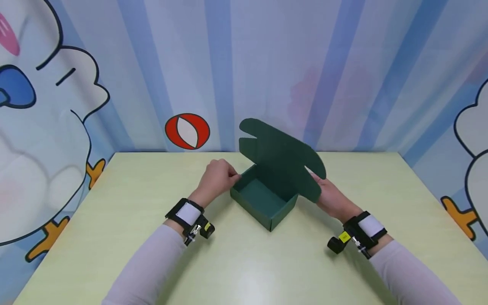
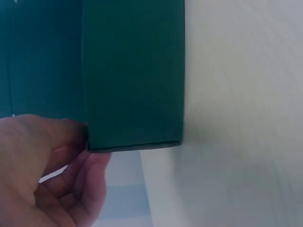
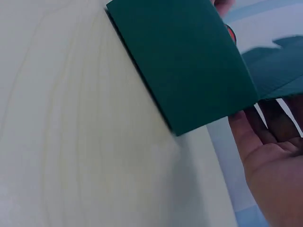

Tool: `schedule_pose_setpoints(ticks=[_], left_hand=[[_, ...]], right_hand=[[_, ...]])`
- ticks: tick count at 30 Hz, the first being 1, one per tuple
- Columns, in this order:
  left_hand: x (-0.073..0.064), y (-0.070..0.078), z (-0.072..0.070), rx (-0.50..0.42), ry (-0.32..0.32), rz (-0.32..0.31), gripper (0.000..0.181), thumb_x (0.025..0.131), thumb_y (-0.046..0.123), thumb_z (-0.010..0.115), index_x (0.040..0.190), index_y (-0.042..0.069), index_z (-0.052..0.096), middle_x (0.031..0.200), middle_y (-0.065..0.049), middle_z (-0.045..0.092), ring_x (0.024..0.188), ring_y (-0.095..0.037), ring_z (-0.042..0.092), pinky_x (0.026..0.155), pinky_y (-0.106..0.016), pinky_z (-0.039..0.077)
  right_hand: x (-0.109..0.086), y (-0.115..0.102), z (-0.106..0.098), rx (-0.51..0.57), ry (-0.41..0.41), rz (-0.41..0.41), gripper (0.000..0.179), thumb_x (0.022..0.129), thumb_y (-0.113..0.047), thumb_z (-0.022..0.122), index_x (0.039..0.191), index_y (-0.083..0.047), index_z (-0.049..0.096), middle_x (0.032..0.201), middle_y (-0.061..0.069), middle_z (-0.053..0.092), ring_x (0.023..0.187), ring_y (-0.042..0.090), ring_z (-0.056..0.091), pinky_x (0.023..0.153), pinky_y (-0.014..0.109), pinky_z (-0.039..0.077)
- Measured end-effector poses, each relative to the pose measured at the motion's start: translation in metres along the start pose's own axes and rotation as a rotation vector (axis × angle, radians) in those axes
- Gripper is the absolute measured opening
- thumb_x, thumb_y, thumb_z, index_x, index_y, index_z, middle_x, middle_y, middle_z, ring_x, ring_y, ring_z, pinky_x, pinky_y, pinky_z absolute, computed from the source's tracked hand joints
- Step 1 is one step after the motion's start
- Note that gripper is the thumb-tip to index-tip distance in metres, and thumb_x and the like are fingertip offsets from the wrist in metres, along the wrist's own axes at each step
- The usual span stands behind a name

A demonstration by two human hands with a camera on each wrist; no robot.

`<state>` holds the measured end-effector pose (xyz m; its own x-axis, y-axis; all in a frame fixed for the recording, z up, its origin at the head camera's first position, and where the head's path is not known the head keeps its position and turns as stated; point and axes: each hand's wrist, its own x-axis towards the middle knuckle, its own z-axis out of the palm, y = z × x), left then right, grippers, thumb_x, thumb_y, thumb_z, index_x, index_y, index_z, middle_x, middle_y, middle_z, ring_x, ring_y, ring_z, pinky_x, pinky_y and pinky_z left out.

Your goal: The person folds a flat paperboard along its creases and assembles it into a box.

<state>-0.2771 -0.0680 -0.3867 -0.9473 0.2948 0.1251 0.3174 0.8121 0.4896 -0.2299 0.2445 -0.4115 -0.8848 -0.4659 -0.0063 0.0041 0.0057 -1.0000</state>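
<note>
A dark green cardboard box (image 1: 251, 208) stands on the table with its lid (image 1: 280, 152) raised and tilted back; side flaps stick out from the lid. Its inside looks bare. At the box's left corner my left hand (image 1: 216, 179) pinches the rim; the left wrist view shows the thumb by the top edge of the green wall (image 2: 135, 75) and curled fingers outside it. My right hand (image 1: 333, 199) is behind the lid's right side, partly hidden by a flap. In the right wrist view, its fingers extend behind the lid (image 3: 279, 71), near the box's corner.
The pale wood-grain table (image 1: 126, 212) reaches back to a blue-striped curtain (image 1: 259, 63) with cartoon figures and a red and white ball print (image 1: 171, 131). Each wrist wears a strapped camera, the left one (image 1: 207, 229) and the right one (image 1: 336, 245), close above the table.
</note>
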Motion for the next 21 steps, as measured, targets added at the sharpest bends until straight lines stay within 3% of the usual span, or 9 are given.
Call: schedule_pose_setpoints(ticks=[2,4,9,13,17,21], left_hand=[[-0.003,0.000,-0.001,-0.022,-0.005,-0.015,0.019,0.092,0.023,0.070,0.085,0.009,0.082,0.067,-0.003,0.072,0.062,-0.016,0.059,0.057,-0.025,0.044],[-0.007,0.001,-0.001,-0.050,-0.008,-0.036,0.021,0.091,0.023,0.070,0.081,0.008,0.081,0.062,-0.003,0.069,0.059,-0.017,0.057,0.056,-0.025,0.042],[-0.018,0.005,0.000,-0.100,0.004,-0.102,0.025,0.091,0.022,0.070,0.072,0.008,0.079,0.054,-0.002,0.061,0.055,-0.017,0.052,0.052,-0.025,0.038],[-0.024,0.007,0.002,-0.118,0.028,-0.130,0.028,0.091,0.021,0.069,0.067,0.007,0.076,0.052,-0.003,0.058,0.054,-0.018,0.052,0.051,-0.025,0.036],[-0.027,0.007,0.005,-0.133,0.048,-0.137,0.021,0.090,0.020,0.070,0.078,0.006,0.080,0.061,-0.003,0.067,0.062,-0.016,0.057,0.054,-0.024,0.041],[-0.028,0.007,0.007,-0.161,0.038,-0.142,0.018,0.090,0.018,0.068,0.085,0.007,0.081,0.065,-0.004,0.071,0.060,-0.016,0.059,0.056,-0.025,0.045]], right_hand=[[0.003,0.004,-0.003,0.051,-0.006,-0.022,0.042,0.106,-0.030,0.045,0.146,-0.018,0.049,0.143,-0.009,0.052,0.122,-0.001,0.053,0.103,0.018,0.046],[0.004,0.009,-0.006,0.125,-0.002,-0.042,0.032,0.106,-0.029,0.045,0.133,-0.021,0.060,0.121,-0.012,0.062,0.114,0.003,0.058,0.101,0.020,0.049],[0.005,0.019,-0.010,0.299,0.069,-0.013,0.021,0.105,-0.027,0.047,0.119,-0.023,0.062,0.100,-0.005,0.061,0.100,0.008,0.060,0.097,0.023,0.052],[0.005,0.023,-0.011,0.326,0.104,0.020,0.024,0.106,-0.022,0.044,0.116,-0.020,0.066,0.109,-0.002,0.068,0.107,0.010,0.065,0.101,0.026,0.052],[0.005,0.025,-0.011,0.357,0.118,0.047,0.028,0.107,-0.021,0.040,0.121,-0.019,0.065,0.119,-0.002,0.070,0.115,0.010,0.065,0.103,0.027,0.050],[0.006,0.026,-0.008,0.300,0.151,0.077,0.035,0.106,-0.016,0.042,0.137,-0.003,0.054,0.124,-0.005,0.067,0.117,0.006,0.064,0.104,0.026,0.049]])
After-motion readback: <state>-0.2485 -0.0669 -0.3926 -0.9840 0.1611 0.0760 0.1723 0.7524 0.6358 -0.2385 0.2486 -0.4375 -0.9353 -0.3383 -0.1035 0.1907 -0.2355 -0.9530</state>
